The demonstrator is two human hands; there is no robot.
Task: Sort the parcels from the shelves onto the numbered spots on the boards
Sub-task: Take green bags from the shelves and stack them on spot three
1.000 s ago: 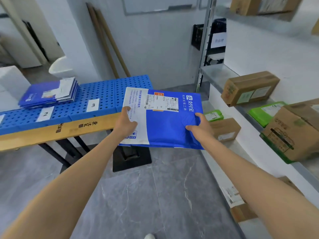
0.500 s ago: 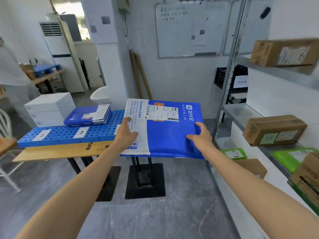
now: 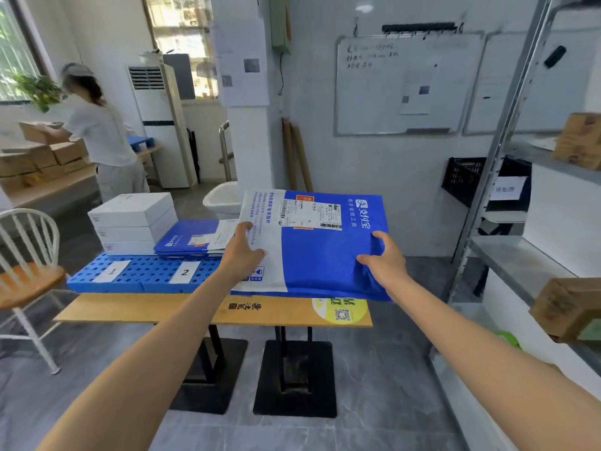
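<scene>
Now blue parcel [image 3: 325,252] between both hands

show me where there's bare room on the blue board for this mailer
Bare: the front strip of the blue board around label 1 and label 2, ahead of the white boxes and the stack of blue mailers, and the wooden tabletop in front. Crowded: the board's back, filled by both stacks. The held mailer hides its right part.
</scene>
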